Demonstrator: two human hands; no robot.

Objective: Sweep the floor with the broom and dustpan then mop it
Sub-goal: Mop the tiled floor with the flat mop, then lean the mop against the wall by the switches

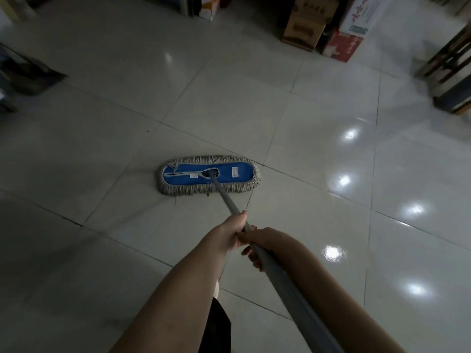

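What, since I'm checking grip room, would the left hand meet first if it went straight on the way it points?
Probably the flat blue mop head with grey fringe, where the grey metal handle that the left hand grips joins it.

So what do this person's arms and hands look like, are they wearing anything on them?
Both forearms are bare: no sleeves, watch or bracelets show. The left hand and right hand are ungloved; some right-hand nails look darkly painted, though the light is dim.
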